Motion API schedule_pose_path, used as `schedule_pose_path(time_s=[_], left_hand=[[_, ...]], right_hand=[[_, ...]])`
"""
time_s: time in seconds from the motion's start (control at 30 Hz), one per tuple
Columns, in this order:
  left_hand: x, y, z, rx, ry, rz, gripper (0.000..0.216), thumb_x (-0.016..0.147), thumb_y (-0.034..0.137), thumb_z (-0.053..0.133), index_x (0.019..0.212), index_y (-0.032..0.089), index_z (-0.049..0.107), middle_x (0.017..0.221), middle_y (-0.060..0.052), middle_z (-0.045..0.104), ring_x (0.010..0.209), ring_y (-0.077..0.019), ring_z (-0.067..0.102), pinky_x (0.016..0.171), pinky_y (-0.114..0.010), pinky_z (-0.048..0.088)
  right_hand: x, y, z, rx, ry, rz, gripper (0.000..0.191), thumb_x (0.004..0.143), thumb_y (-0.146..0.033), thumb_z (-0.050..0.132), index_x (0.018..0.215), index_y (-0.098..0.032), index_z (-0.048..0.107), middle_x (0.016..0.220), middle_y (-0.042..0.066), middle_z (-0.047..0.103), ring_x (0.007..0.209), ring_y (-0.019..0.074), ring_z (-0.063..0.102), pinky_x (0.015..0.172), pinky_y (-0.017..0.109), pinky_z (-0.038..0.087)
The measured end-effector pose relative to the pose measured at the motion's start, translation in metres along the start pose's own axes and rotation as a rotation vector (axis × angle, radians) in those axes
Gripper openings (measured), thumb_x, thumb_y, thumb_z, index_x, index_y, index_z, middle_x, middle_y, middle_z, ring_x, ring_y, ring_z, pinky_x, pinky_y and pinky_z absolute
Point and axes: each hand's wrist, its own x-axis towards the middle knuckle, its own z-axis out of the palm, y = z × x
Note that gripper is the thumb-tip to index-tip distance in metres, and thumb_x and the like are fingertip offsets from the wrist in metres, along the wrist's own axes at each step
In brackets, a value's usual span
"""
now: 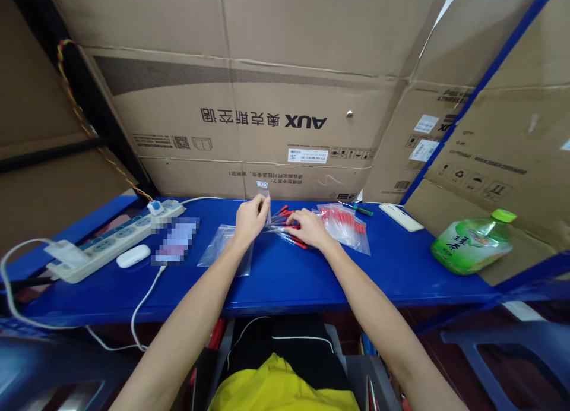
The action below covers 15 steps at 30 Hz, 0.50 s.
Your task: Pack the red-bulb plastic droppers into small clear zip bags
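Observation:
My left hand (252,218) is closed in a pinch on the edge of a small clear plastic bag (268,204), held upright. To its right, my right hand (308,227) has its fingers curled round the red ends of some thin clear sticks. A loose pile of these red-tipped sticks (299,242) lies between and under the hands, and their exact kind is too small to tell. Flat clear zip bags (222,244) lie by my left forearm. Right of my right hand are filled clear bags (345,227) with red-tipped sticks inside.
On the blue table (285,286), a power strip (120,239), a white earphone case (133,256) and a blurred phone (176,240) with cable lie left. A green-handled screwdriver (363,211), a white flat device (401,217) and a green bottle (472,244) are right. Cardboard (249,155) stands behind.

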Motion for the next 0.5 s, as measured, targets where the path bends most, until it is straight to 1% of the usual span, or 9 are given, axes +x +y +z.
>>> schedule_pose_path(time_s=[0.1, 0.27, 0.33, 0.4, 0.5], left_hand=[[-0.001, 0.001, 0.001, -0.024, -0.088, 0.041, 0.041, 0.107, 0.045, 0.043, 0.074, 0.023, 0.054, 0.062, 0.001, 0.059, 0.059, -0.0157, 0.054, 0.065, -0.029, 0.034], [-0.003, 0.004, 0.003, -0.080, -0.240, 0.151, 0.039, 0.109, 0.042, 0.039, 0.080, 0.023, 0.057, 0.072, 0.000, 0.068, 0.064, -0.0166, 0.060, 0.069, -0.028, 0.039], [-0.004, 0.006, 0.003, -0.093, -0.288, 0.186, 0.038, 0.109, 0.042, 0.038, 0.084, 0.023, 0.060, 0.077, -0.002, 0.070, 0.069, -0.0174, 0.062, 0.070, -0.029, 0.040], [-0.005, 0.008, 0.003, -0.092, -0.314, 0.203, 0.037, 0.109, 0.042, 0.039, 0.087, 0.023, 0.062, 0.081, -0.002, 0.072, 0.072, -0.0180, 0.064, 0.070, -0.028, 0.040], [-0.006, 0.009, 0.003, -0.093, -0.321, 0.204, 0.035, 0.108, 0.045, 0.042, 0.091, 0.022, 0.063, 0.083, -0.002, 0.072, 0.074, -0.0178, 0.064, 0.068, -0.028, 0.040]], right_hand=[[0.000, 0.000, 0.000, 0.048, 0.046, 0.020, 0.013, 0.096, -0.035, 0.076, 0.093, -0.022, 0.074, 0.100, 0.005, 0.078, 0.095, 0.0224, 0.063, 0.087, 0.034, 0.044], [0.000, -0.006, 0.003, 0.308, 0.163, 0.012, 0.015, 0.098, -0.035, 0.072, 0.106, -0.023, 0.073, 0.101, 0.003, 0.077, 0.097, 0.0196, 0.067, 0.091, 0.032, 0.049], [0.001, -0.009, 0.004, 0.371, 0.190, 0.013, 0.013, 0.098, -0.034, 0.071, 0.104, -0.023, 0.073, 0.099, 0.003, 0.077, 0.095, 0.0194, 0.069, 0.091, 0.032, 0.051], [0.001, -0.011, 0.005, 0.386, 0.207, 0.015, 0.011, 0.098, -0.033, 0.068, 0.099, -0.023, 0.073, 0.097, 0.003, 0.077, 0.093, 0.0199, 0.069, 0.091, 0.033, 0.051], [0.002, -0.011, 0.006, 0.392, 0.223, 0.007, 0.013, 0.100, -0.030, 0.062, 0.097, -0.023, 0.073, 0.098, 0.004, 0.077, 0.094, 0.0206, 0.070, 0.091, 0.033, 0.051]])
